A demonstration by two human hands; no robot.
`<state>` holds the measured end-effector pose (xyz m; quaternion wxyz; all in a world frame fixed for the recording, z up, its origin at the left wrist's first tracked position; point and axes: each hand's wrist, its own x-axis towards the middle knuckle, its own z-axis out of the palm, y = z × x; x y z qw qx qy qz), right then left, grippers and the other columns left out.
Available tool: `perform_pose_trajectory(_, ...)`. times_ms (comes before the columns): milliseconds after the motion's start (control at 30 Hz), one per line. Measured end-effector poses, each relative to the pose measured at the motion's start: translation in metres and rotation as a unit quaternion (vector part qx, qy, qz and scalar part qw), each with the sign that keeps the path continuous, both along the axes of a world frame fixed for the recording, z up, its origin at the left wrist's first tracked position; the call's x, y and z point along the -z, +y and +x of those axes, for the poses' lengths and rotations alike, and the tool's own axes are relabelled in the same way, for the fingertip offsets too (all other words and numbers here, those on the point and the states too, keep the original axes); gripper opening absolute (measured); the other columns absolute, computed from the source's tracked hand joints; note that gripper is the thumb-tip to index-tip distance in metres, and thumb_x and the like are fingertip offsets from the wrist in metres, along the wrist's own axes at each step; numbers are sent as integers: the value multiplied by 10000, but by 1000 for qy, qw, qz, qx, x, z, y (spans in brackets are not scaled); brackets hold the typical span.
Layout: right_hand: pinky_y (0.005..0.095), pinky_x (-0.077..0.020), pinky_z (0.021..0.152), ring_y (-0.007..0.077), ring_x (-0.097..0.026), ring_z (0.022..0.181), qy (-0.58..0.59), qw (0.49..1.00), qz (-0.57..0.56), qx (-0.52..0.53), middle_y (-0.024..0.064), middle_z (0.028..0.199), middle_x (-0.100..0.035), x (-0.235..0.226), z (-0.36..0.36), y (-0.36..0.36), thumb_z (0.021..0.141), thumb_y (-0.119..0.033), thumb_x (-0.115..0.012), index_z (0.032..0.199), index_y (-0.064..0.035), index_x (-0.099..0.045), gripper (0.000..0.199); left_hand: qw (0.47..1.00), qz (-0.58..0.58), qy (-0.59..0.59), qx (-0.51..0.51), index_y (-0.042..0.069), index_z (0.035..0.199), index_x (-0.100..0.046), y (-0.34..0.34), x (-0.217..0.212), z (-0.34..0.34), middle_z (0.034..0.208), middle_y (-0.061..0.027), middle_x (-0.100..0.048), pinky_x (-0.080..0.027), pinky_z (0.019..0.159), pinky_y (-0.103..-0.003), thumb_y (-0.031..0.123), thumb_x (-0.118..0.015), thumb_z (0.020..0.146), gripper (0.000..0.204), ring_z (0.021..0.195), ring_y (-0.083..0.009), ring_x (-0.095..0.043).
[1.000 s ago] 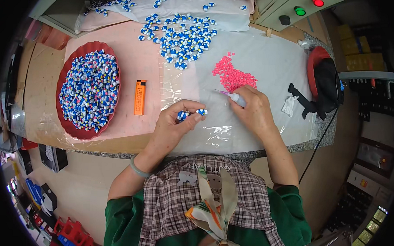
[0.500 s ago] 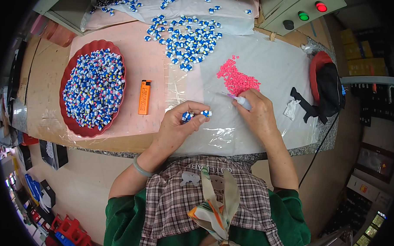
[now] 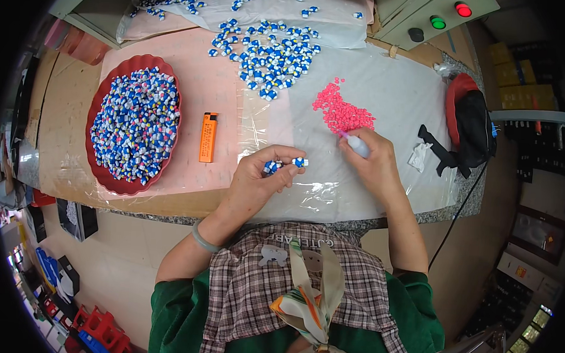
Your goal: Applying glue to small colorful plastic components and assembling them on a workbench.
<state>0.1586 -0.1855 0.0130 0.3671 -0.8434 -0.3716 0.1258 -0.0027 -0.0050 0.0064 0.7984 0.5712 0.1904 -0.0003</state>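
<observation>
My left hand [image 3: 262,174] is closed round several small blue-and-white figurines. One figurine [image 3: 299,162] is pinched between thumb and forefinger, and others show inside the curled fingers. In my right hand [image 3: 376,161] is a small pale squeeze bottle [image 3: 358,146] with a thin purplish nozzle. Its tip is at the lower edge of a heap of small pink pieces [image 3: 342,110]; whether it touches one I cannot tell. Beyond my hands lies a spread of more blue-and-white figurines [image 3: 277,58] on the covered table.
A red scalloped tray [image 3: 96,164] heaped with figurines stands at the left. Beside it lies an orange lighter [image 3: 207,139]. A black pouch [image 3: 471,124] and crumpled white tissue [image 3: 419,156] are at the right. A grey box with lit buttons [image 3: 428,23] stands at the back right.
The bottle's nozzle tip has swung right and slightly toward the pink heap's lower edge as my right hand turned. My left hand keeps its grip on the figurines, almost still.
</observation>
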Motion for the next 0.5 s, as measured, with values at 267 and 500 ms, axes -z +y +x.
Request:
perform_pose_trajectory(267, 191, -314, 501, 32, -455, 579, 468, 877, 104, 17, -31, 692, -532, -24, -24, 10, 881, -145, -665, 857, -37, -613, 123, 995, 90, -32, -15, 22, 1075, -654, -9, -5, 4, 861, -14, -637, -465, 676, -208, 47, -651, 874, 202, 777, -64, -575)
perform_pose_trajectory(500, 190, -345, 511, 30, -474, 585, 445, 889, 105, 11, -37, 700, -551, -18, -35, 17, 876, -131, -682, 853, -38, -620, 114, 970, 223, -93, -30, 9, 1051, -650, -10, -5, 5, 883, -90, -655, -492, 692, -259, 7, -667, 821, 230, 781, -145, -626)
